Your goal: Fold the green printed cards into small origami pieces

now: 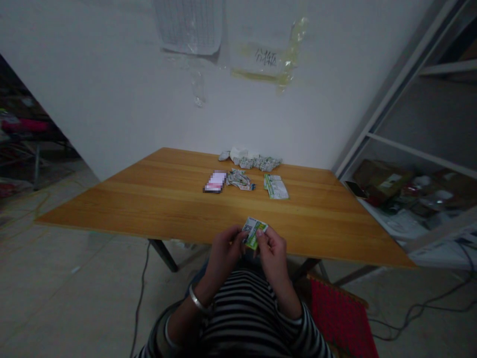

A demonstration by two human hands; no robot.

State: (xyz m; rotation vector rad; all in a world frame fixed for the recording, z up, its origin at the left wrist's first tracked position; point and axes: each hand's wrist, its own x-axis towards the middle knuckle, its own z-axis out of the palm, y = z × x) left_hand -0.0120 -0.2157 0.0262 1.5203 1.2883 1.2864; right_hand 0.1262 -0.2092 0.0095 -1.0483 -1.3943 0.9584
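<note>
A small flat green-and-white printed packet (253,232) is between my two hands, just over the table's front edge. My left hand (228,246) pinches its left side with thumb and fingers. On its right side, my right hand (274,246) is closed, the thumb lying across the printed face. Whether it is a sachet or a thin box I cannot tell. Further back on the table lies another flat green-and-white packet (278,187). Left of that is a crumpled printed piece (239,179), beside a blurred-out flat object (215,182).
The wooden table (149,199) meets a white wall. Crumpled paper or wrappers (257,161) lie along its back edge. A shelf unit (410,149) with boxes stands right. A red woven stool (341,315) is beside me, and cables (406,320) run over the floor.
</note>
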